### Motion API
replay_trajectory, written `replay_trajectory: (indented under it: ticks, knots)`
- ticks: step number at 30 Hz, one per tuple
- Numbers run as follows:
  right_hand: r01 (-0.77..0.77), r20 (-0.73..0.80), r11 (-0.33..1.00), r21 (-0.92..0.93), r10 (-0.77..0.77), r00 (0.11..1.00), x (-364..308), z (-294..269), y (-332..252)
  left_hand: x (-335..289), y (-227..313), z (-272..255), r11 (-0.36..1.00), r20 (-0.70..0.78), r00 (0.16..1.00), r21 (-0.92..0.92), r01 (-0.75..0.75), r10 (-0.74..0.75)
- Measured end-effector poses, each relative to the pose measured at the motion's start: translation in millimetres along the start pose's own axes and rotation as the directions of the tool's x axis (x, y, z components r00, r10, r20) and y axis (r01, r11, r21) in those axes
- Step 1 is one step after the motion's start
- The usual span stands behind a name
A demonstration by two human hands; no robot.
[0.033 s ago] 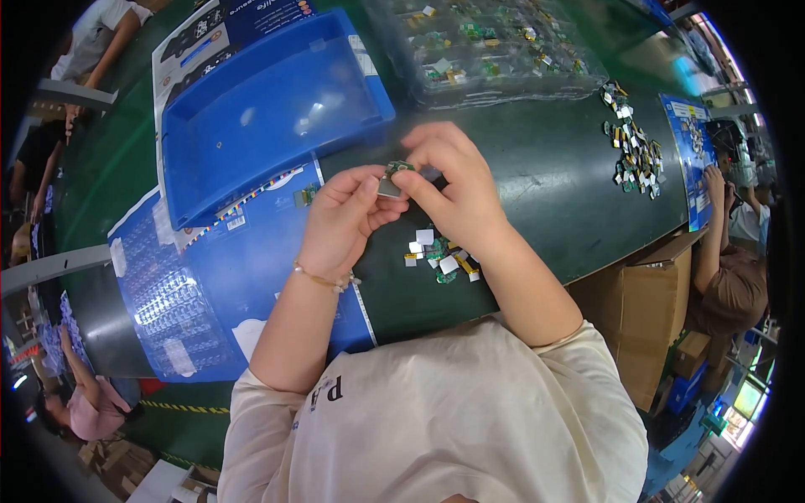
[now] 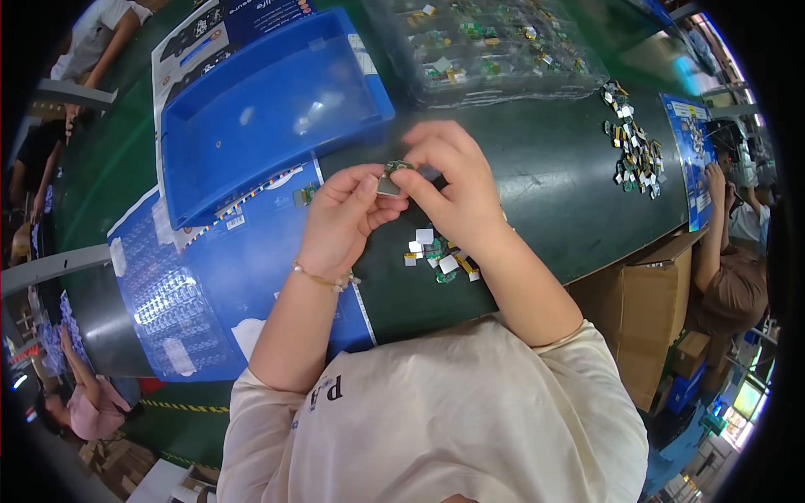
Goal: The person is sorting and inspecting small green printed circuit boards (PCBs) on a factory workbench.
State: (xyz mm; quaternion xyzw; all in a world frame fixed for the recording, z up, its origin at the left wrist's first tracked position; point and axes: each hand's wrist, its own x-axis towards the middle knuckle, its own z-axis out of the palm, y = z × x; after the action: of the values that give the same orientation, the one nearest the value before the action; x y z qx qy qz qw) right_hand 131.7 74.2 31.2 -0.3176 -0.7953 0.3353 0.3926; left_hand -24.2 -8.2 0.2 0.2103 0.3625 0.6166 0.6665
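Between my two hands is a small green circuit board (image 2: 399, 167) with a pale, flat square part below it. My left hand (image 2: 345, 208) pinches its near left side between thumb and fingers. From the right, my right hand (image 2: 453, 180) grips the board's edge with thumb and forefinger. Just below the hands, a small pile of similar boards with white squares and yellow strips (image 2: 443, 256) lies on the dark green table. Another small board (image 2: 304, 195) rests on the blue sheet beside my left hand. Fingers hide part of the held piece.
A blue tray (image 2: 268, 105) stands beyond my left hand. Stacked clear plastic trays (image 2: 503, 50) hold many boards at the back. More boards (image 2: 635, 151) lie to the right. A clear blister sheet (image 2: 172, 293) is at left. A cardboard box (image 2: 641, 327) stands below the table's edge; co-workers sit at both sides.
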Motion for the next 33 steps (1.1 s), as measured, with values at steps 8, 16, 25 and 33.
replay_trajectory:
  ticks: [8, 16, 25, 33]
  knots:
    - [0.051, -0.029, 0.996, -0.077, -0.053, 0.998, 1.7, -4.4, -1.1, 1.5, -0.2, 0.2, 1.000, 0.020, 1.000, -0.012, 0.000, 0.000]
    - [0.051, -0.031, 0.992, -0.112, -0.055, 0.998, 0.4, -5.1, -2.2, 0.8, -0.7, 1.8, 1.000, -0.004, 1.000, -0.012, -0.003, 0.003]
    - [0.065, -0.053, 0.993, -0.101, -0.070, 0.996, 0.5, -2.1, -0.2, 0.8, 0.0, 2.0, 1.000, -0.006, 1.000, 0.011, 0.010, -0.010]
    - [0.097, -0.068, 0.990, -0.097, -0.104, 0.992, -0.1, 1.7, 2.5, 0.0, -1.2, 3.6, 1.000, -0.028, 1.000, 0.011, -0.010, 0.011]
